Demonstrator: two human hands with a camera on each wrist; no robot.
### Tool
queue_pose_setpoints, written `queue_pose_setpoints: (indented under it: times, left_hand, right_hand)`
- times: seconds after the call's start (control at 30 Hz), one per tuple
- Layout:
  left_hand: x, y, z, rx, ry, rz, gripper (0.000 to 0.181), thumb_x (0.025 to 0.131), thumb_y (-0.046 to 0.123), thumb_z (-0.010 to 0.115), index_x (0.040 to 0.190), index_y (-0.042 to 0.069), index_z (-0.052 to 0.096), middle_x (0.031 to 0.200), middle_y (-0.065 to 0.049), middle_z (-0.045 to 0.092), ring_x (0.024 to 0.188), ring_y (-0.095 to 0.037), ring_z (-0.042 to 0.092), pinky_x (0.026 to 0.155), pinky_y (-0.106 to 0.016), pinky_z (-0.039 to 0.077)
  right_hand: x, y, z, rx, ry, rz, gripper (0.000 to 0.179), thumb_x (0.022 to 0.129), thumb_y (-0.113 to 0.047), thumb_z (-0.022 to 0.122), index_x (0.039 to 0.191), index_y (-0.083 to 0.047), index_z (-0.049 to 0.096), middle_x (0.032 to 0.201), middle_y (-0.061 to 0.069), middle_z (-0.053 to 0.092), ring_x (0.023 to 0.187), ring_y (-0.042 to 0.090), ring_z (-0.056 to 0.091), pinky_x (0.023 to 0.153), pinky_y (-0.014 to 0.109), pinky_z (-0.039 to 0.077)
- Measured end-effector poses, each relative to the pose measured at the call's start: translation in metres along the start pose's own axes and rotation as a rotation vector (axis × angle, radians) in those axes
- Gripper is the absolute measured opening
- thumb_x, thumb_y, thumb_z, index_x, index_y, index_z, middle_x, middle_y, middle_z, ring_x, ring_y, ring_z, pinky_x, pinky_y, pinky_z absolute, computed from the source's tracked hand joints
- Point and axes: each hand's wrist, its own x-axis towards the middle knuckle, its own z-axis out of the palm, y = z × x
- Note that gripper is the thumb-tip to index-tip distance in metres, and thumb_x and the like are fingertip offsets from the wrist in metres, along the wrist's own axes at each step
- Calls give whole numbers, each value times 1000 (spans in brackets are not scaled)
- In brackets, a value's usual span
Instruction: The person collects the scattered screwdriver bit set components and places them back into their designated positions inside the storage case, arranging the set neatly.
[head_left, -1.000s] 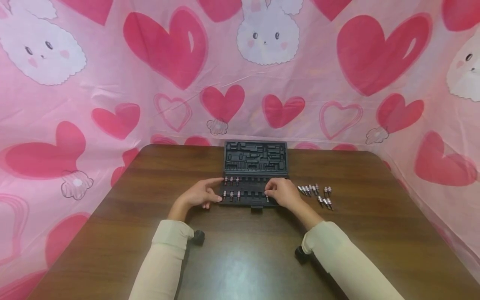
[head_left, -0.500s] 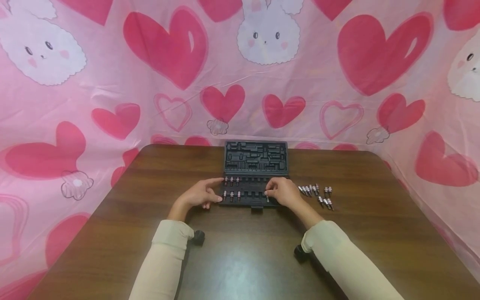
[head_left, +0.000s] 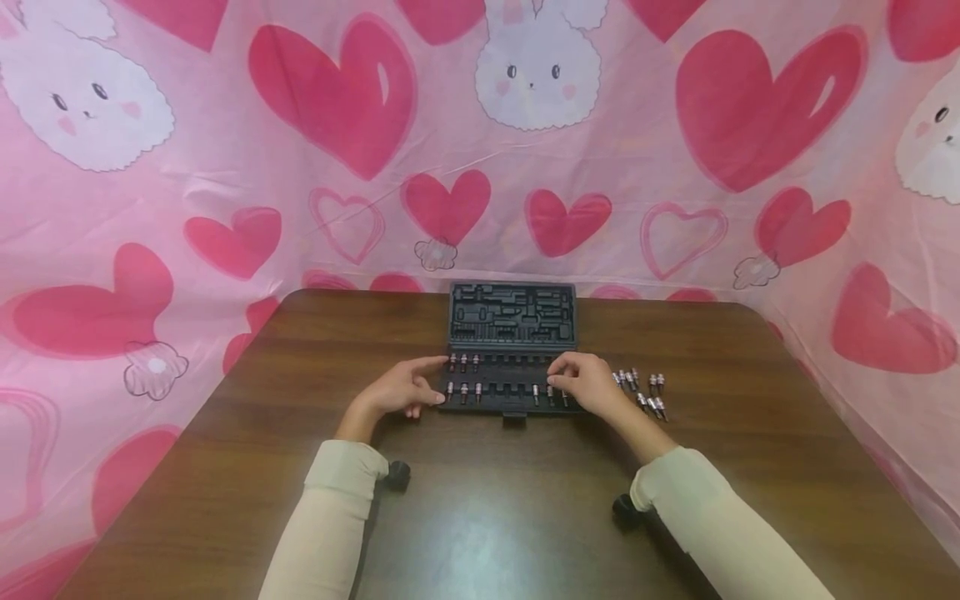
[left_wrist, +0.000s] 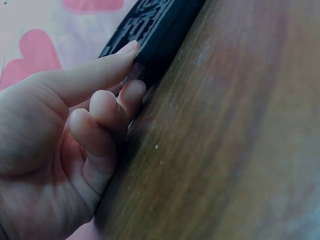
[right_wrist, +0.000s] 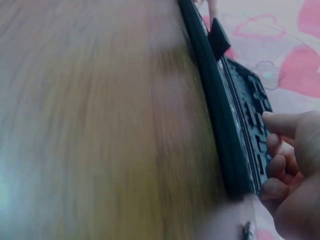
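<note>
A black plastic socket case (head_left: 504, 377) lies unfolded on the table with its lid (head_left: 512, 313) up at the back. My left hand (head_left: 395, 387) holds the case's left edge; in the left wrist view the thumb (left_wrist: 95, 75) lies along its rim and the other fingers curl beside it. Silver bit sockets (head_left: 464, 393) fill slots at the left of both rows. More bit sockets (head_left: 536, 395) sit at the right of the front row. Over the case's right end hovers my right hand (head_left: 588, 385), fingers bent loosely, with nothing visible between them in the right wrist view.
Several loose bit sockets (head_left: 651, 406) lie on the wooden table (head_left: 480, 517) to the right of the case, partly behind my right hand. A pink cloth (head_left: 525, 158) with hearts and rabbits hangs around the table's back and sides.
My right hand has moved to the right, away from the bit socket it was pinching, which now stands uncovered in the front row. The left hand stays at the case edge.
</note>
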Motion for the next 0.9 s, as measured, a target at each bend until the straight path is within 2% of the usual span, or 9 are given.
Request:
queue_pose_setpoints:
  times: [0.27, 0.5, 0.73, 0.9]
  left_hand:
    - [-2, 2, -2, -2, -15, 8, 70, 86, 4, 73, 148, 3, 39, 60, -12, 55, 44, -17, 50, 46, -28, 44]
    - [15, -26, -4, 28, 0, 11, 73, 85, 13, 76, 148, 12, 42, 58, -6, 55, 44, -15, 51, 45, -27, 44]
    - [15, -25, -5, 41, 0, 10, 73, 84, 14, 77, 148, 14, 42, 59, -7, 56, 44, -16, 52, 46, -27, 45]
    - [15, -23, -6, 35, -5, 7, 72, 85, 14, 76, 148, 14, 42, 60, -8, 57, 44, -16, 52, 46, -27, 45]
  right_hand:
    - [-10, 8, -25, -31, 37, -2, 8, 89, -13, 71, 95, -8, 72, 65, 0, 55, 57, 18, 47, 52, 33, 38]
    - [-15, 21, -42, -49, 46, 41, 7, 89, -13, 70, 95, -9, 72, 67, 2, 56, 62, 21, 51, 54, 34, 42]
    - [-23, 39, -56, -59, 90, 30, 4, 89, -11, 71, 92, -8, 71, 65, 2, 57, 60, 19, 51, 52, 32, 43]
    - [-28, 51, -68, -71, 90, 48, 5, 90, -12, 70, 93, -8, 70, 64, 4, 56, 54, 18, 52, 47, 31, 43]
